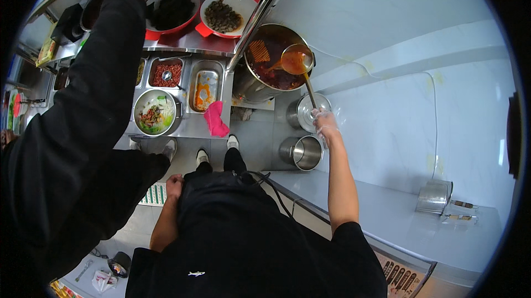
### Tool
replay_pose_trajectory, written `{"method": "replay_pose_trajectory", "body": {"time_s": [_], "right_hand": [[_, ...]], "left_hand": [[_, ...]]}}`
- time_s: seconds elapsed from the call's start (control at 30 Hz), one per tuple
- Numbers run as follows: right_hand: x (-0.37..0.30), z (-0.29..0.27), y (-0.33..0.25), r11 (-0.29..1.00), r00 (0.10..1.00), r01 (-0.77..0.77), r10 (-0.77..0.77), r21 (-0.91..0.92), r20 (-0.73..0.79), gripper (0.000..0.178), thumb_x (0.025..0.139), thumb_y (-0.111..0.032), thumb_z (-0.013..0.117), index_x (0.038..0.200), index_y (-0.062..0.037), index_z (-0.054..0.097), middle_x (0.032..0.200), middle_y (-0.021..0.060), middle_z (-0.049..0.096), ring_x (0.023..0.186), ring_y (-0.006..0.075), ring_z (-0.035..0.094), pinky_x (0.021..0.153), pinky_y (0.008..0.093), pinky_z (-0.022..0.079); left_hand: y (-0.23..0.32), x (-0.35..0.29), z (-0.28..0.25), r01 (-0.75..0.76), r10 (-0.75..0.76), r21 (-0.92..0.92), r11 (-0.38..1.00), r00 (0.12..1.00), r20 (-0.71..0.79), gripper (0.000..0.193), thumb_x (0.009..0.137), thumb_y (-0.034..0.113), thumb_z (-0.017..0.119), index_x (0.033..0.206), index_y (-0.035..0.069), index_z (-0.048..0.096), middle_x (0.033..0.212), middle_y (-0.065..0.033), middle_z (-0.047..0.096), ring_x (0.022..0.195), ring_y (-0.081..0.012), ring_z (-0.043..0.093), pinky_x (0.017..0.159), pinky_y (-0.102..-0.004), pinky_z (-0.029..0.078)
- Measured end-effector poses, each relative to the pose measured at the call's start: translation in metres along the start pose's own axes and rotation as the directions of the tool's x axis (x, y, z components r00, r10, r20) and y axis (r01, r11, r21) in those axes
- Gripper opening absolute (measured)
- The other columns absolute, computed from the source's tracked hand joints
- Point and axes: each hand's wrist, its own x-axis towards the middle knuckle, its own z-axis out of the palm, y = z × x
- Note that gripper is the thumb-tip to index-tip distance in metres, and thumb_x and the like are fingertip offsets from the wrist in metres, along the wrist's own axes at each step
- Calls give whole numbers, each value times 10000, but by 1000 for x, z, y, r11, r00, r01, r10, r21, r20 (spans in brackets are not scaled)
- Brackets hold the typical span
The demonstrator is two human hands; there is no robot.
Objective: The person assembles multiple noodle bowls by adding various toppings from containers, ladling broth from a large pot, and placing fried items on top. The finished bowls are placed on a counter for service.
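My right hand (326,122), in a thin clear plastic glove, is closed round the long handle of a ladle (310,85). The ladle's round bowl, with orange-red broth in it, is over the far right side of a tall metal stockpot (256,89). Dark red, oily liquid fills much of that pot, and an orange ridged strainer (259,52) shows at its left side. Beside my waist, my left hand (174,186) hangs with its fingers loosely curled and nothing visible in them.
Left of the stockpot, a steel counter carries a bowl of noodles and greens (155,113), a tray of peanuts (165,75) and a pink cloth (216,119). A co-worker's dark sleeve (94,82) reaches across the left. An uncovered metal pot (307,152) stands below my right hand.
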Motion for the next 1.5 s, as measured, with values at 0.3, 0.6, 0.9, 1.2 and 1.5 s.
{"method": "replay_pose_trajectory", "body": {"time_s": [0.3,0.6,0.9,1.2,1.5], "right_hand": [[-31,28,-13,884,933,-299,192,359,304,249,1027,-350,511,1151,-161,617,614,-46,448,427,60,308,389,251,247],[-68,44,-3,854,914,-331,185,401,361,314,1036,-343,492,1249,-133,585,596,-44,429,421,68,317,388,258,245],[-97,66,9,883,872,-335,158,330,463,390,1020,-370,515,1348,-162,548,606,-55,403,430,52,301,396,247,244],[-119,82,11,907,836,-328,148,265,528,348,1018,-362,508,1301,-179,596,600,-43,376,425,79,293,400,261,242],[-144,109,12,971,813,-162,31,175,582,336,1033,-386,512,1258,-152,597,576,-48,379,389,76,277,360,262,225]], "left_hand": [[-43,1,-59,-71,71,-16,997,996,-52,250,894,58,572,1107,-46,650,880,-91,681,734,-154,612,687,-284,498],[16,-30,-43,108,-106,50,993,993,-48,246,944,136,589,1124,-12,668,970,-89,689,866,-187,639,814,-313,510],[-6,-13,-38,51,-48,77,996,998,-39,253,935,110,598,1136,-33,655,986,-113,691,867,-193,653,788,-319,536],[8,-31,-50,28,-24,124,992,999,-41,274,907,120,622,1132,-29,670,967,-116,711,868,-200,659,820,-317,523],[24,-38,-51,119,-108,163,979,991,-76,285,925,149,620,1154,-12,670,978,-97,711,883,-172,656,820,-294,519]]}}
